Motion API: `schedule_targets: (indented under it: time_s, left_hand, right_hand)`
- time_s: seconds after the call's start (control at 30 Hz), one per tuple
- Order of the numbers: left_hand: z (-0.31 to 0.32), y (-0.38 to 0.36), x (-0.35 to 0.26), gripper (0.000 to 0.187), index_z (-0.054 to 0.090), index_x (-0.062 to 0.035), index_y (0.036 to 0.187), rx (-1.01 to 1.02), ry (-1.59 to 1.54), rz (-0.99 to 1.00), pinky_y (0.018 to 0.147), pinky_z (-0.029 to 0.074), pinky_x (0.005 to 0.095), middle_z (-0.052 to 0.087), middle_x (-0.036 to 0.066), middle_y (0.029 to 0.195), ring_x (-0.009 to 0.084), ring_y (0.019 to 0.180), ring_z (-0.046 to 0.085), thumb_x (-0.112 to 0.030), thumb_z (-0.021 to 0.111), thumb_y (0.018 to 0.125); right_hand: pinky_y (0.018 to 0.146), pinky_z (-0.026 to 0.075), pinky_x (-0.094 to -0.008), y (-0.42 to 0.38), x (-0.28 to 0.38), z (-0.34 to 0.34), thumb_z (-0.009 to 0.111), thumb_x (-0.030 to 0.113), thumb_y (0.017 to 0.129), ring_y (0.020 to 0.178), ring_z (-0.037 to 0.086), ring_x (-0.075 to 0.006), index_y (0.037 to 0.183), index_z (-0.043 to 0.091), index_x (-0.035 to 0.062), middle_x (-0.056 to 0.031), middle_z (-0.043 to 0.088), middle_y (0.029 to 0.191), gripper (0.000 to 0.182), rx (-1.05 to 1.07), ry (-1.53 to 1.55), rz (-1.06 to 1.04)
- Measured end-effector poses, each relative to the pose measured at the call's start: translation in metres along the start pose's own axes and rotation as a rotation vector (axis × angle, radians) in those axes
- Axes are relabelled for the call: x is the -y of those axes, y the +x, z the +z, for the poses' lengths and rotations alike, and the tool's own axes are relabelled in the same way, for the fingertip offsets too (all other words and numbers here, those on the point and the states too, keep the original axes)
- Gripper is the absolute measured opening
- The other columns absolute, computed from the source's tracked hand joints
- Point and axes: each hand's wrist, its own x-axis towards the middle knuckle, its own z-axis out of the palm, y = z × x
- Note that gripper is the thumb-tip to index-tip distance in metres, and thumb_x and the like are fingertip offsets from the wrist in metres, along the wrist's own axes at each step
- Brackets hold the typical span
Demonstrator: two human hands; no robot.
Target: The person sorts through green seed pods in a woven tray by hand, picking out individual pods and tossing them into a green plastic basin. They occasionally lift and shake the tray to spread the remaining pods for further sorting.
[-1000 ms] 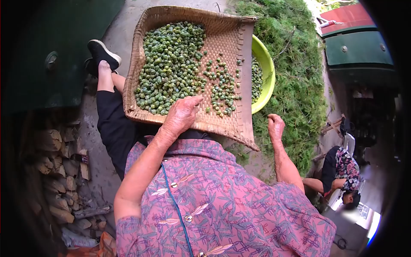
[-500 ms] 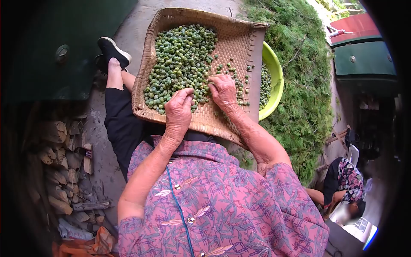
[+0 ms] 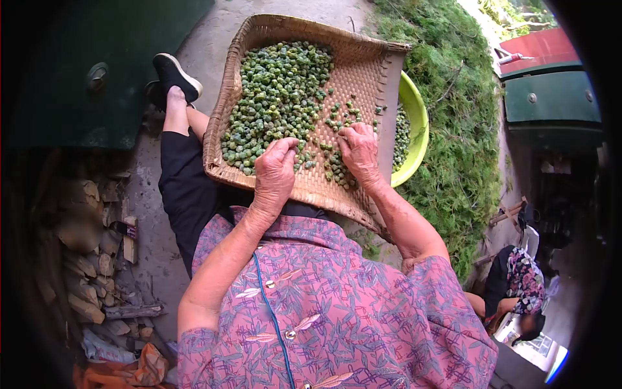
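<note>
A woven winnowing basket point(image 3: 350, 78) lies across the lap. A thick heap of small round green seed cones or berries point(image 3: 278, 91) fills its left side. My left hand point(image 3: 275, 172) is at the heap's near edge, thumb and fingertips pinched together; what they hold, if anything, is too small to make out. Over the thinly covered right side, my right hand point(image 3: 360, 154) has its fingers curled together among loose green pieces, their tips partly hidden. Several scattered pieces point(image 3: 340, 172) lie between the two hands.
Right of the basket stands a lime-green basin point(image 3: 420, 123) with more green pieces inside. Beyond it spreads a mat of cut green sprigs point(image 3: 460, 142). Split firewood point(image 3: 87, 285) is stacked at left. Another person point(image 3: 518, 285) sits at lower right.
My right hand has moved right and slightly towards me, uncovering loose pieces between the hands. My left hand has shifted slightly right and down, still pinched.
</note>
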Motion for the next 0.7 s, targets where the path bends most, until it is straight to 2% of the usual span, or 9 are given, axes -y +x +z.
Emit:
schedule_targets:
  time_s: [0.1,0.17,0.2,0.23,0.3,0.43,0.53,0.63,0.7]
  left_hand:
    - [0.001,-0.001,0.000,0.018,0.064,0.0018,0.102,-0.006,-0.011,-0.003,0.064,0.051,0.0244,0.065,0.008,0.087,0.0117,0.069,0.062,0.003,0.054,0.086]
    - [0.003,-0.001,0.003,0.016,0.064,-0.0004,0.098,-0.039,-0.020,0.038,0.061,0.049,0.0292,0.063,0.013,0.083,0.0194,0.067,0.062,0.003,0.056,0.084]
    - [0.002,-0.001,0.002,0.017,0.064,-0.0005,0.097,-0.028,-0.004,0.020,0.065,0.050,0.0315,0.063,0.014,0.085,0.0240,0.072,0.063,0.003,0.057,0.082]
    - [0.001,-0.001,0.003,0.017,0.064,-0.0005,0.097,-0.031,0.000,0.018,0.065,0.050,0.0315,0.063,0.014,0.085,0.0240,0.072,0.063,0.003,0.057,0.082]
    - [0.001,-0.001,0.007,0.019,0.064,0.0021,0.102,-0.022,0.076,0.079,0.066,0.050,0.0248,0.064,0.008,0.087,0.0120,0.071,0.062,0.003,0.056,0.084]
    - [0.001,-0.001,0.006,0.019,0.064,0.0020,0.101,-0.018,0.078,0.088,0.066,0.050,0.0255,0.065,0.009,0.087,0.0128,0.072,0.062,0.003,0.057,0.083]
    - [0.001,-0.001,0.005,0.019,0.064,0.0019,0.101,-0.022,0.104,0.110,0.066,0.050,0.0259,0.065,0.009,0.087,0.0133,0.071,0.062,0.003,0.057,0.083]
    - [0.001,-0.002,0.005,0.018,0.064,0.0018,0.100,-0.018,0.073,0.070,0.064,0.050,0.0262,0.065,0.010,0.086,0.0135,0.070,0.062,0.003,0.057,0.083]
    - [-0.001,-0.002,0.005,0.018,0.065,0.0017,0.100,-0.023,0.082,0.079,0.064,0.050,0.0264,0.065,0.009,0.086,0.0136,0.070,0.062,0.002,0.056,0.084]
  right_hand:
    - [0.084,0.038,-0.0437,0.023,0.000,0.021,0.069,0.014,0.073,0.102,0.050,-0.0305,0.087,0.068,0.0097,-0.0092,0.058,0.101,0.014,-0.036,0.039,0.108]
    - [0.096,0.035,-0.0488,0.033,0.000,0.040,0.071,0.017,0.072,0.117,0.045,-0.0357,0.091,0.068,0.0100,-0.0140,0.055,0.118,0.021,-0.152,-0.107,0.037]
    - [0.106,0.025,-0.0543,0.038,-0.001,0.047,0.072,0.020,0.071,0.129,0.034,-0.0405,0.093,0.068,0.0102,-0.0174,0.046,0.133,0.025,-0.069,-0.078,0.068]
    - [0.106,0.025,-0.0543,0.039,0.000,0.053,0.072,0.020,0.071,0.129,0.034,-0.0405,0.093,0.068,0.0102,-0.0174,0.046,0.133,0.025,-0.068,-0.073,0.066]
    - [0.109,0.020,-0.0561,0.041,0.004,0.062,0.072,0.019,0.070,0.131,0.031,-0.0405,0.095,0.068,0.0108,-0.0173,0.045,0.135,0.027,-0.069,-0.158,0.124]
    - [0.110,0.019,-0.0573,0.040,0.008,0.060,0.072,0.018,0.072,0.133,0.030,-0.0376,0.098,0.069,0.0145,-0.0145,0.045,0.136,0.026,-0.037,-0.100,0.172]
    - [0.110,0.019,-0.0560,0.042,0.009,0.062,0.069,0.016,0.075,0.133,0.031,-0.0362,0.094,0.068,0.0120,-0.0134,0.048,0.133,0.019,-0.069,-0.082,0.260]
    - [0.111,0.019,-0.0540,0.044,0.000,0.081,0.066,0.014,0.076,0.132,0.033,-0.0352,0.088,0.067,0.0088,-0.0137,0.050,0.128,0.013,-0.128,-0.280,0.126]
    - [0.109,0.022,-0.0522,0.045,-0.002,0.078,0.065,0.013,0.077,0.128,0.037,-0.0345,0.084,0.065,0.0058,-0.0152,0.052,0.123,0.010,-0.151,-0.246,0.125]
